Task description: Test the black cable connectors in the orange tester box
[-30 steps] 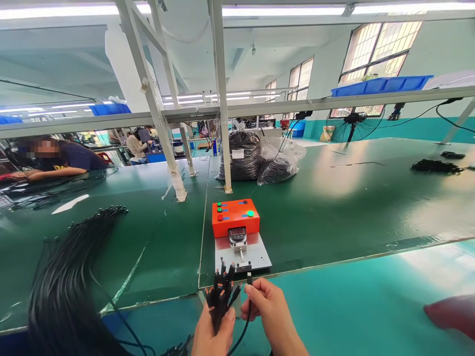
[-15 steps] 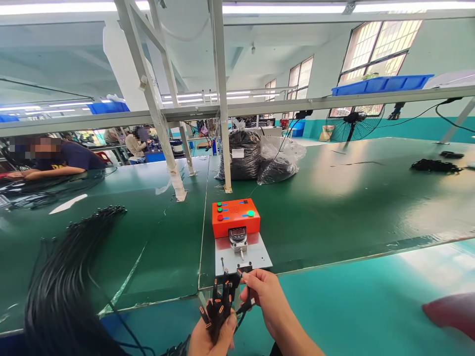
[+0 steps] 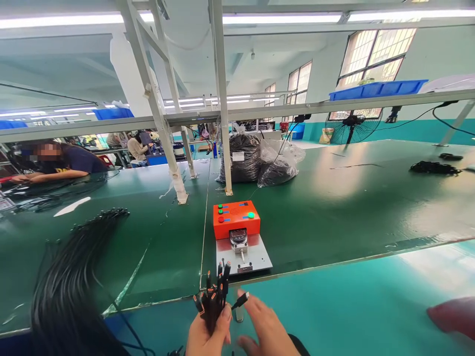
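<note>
The left hand (image 3: 208, 332) is clasping a bundle of black cable ends (image 3: 212, 310) just before the metal plate (image 3: 260, 254), with one connector (image 3: 239, 301) jutting out. The right hand (image 3: 265, 324) is hovering beside it, fingers apart, pinching nothing; contact is unclear. The person seems to be singling out connectors; the next move is probably calling for a careful fingertip pinch.

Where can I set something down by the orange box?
Right of the orange box, bare bench runs toward the black bundle; a smaller patch lies between box and cable pile. Crowded: behind, by plastic bags; before the metal plate, by left hand, cable bunch, right hand.
</note>
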### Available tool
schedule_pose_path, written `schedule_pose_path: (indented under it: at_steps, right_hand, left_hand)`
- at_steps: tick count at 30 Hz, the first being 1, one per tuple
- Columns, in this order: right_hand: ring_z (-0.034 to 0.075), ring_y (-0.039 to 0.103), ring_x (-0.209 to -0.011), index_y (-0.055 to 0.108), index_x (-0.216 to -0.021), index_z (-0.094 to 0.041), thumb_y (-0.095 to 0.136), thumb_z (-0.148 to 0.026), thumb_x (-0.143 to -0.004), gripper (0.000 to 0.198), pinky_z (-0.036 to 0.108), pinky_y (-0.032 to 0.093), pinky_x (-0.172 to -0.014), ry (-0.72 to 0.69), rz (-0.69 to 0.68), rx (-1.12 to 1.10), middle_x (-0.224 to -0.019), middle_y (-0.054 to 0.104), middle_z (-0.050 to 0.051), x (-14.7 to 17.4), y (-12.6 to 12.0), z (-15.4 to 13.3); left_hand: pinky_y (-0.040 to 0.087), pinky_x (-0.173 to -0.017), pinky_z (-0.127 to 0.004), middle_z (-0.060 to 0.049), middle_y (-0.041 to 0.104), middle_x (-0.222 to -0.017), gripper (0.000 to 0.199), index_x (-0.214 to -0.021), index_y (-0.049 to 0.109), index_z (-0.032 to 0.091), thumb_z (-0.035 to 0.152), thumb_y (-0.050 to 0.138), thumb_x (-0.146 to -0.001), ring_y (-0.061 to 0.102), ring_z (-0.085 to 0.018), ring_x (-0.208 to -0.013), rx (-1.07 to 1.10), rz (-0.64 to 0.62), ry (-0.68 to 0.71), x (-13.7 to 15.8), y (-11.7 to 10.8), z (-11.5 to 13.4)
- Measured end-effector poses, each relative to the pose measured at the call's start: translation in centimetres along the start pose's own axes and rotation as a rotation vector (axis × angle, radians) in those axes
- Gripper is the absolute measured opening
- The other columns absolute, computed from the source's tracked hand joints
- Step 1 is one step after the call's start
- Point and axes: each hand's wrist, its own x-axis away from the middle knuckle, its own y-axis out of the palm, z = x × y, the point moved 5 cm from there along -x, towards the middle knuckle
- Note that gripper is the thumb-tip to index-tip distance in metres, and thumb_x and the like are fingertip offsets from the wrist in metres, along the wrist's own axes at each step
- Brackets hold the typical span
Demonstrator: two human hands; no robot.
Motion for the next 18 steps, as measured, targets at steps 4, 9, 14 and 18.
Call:
schedule_pose_path:
  at_steps: [4,9,14,18]
  right_hand:
    - [0.026,0.057,-0.11,0.063,-0.112,-0.024,0.057,-0.033,-0.077,0.037,0.035,0.042,-0.095,-0.19,0.128,-0.424,-0.119,0.063,0.008,1.2,-0.2,-2.1]
    - [0.021,0.065,-0.077,0.066,-0.069,-0.02,0.062,-0.049,-0.074,0.03,0.029,0.048,-0.077,-0.045,0.341,-0.832,-0.072,0.07,0.004,0.6,0.4,-1.5]
    - [0.013,0.053,-0.048,0.052,-0.062,-0.02,0.06,-0.053,-0.074,0.036,0.025,0.043,-0.058,0.148,0.39,-0.887,-0.047,0.053,-0.005,-0.3,-0.5,0.2]
    - [0.012,0.049,-0.045,0.057,-0.067,-0.016,0.06,-0.052,-0.07,0.036,0.025,0.038,-0.054,0.186,0.22,-0.707,-0.042,0.05,-0.005,-1.1,-1.2,-0.2]
  left_hand:
    - [0.034,-0.04,-0.022,0.006,0.048,-0.039,0.04,-0.054,0.063,0.017,0.056,0.073,-0.056,0.042,-0.011,-0.038,0.072,0.023,-0.103,0.5,0.6,-0.6]
    - [0.05,-0.075,-0.029,-0.005,0.075,-0.072,0.036,-0.072,0.075,0.019,0.052,0.074,-0.057,0.066,-0.024,-0.075,0.13,0.068,-0.004,0.8,0.7,0.9]
    - [0.049,-0.061,-0.028,-0.004,0.07,-0.056,0.038,-0.059,0.072,0.019,0.056,0.066,-0.065,0.063,-0.023,-0.064,-0.055,0.155,0.095,0.8,-0.3,1.9]
    - [0.026,-0.035,-0.021,0.009,0.034,-0.036,0.046,-0.055,0.059,0.018,0.063,0.061,-0.065,0.029,-0.008,-0.033,0.032,0.052,0.004,0.4,0.4,0.7]
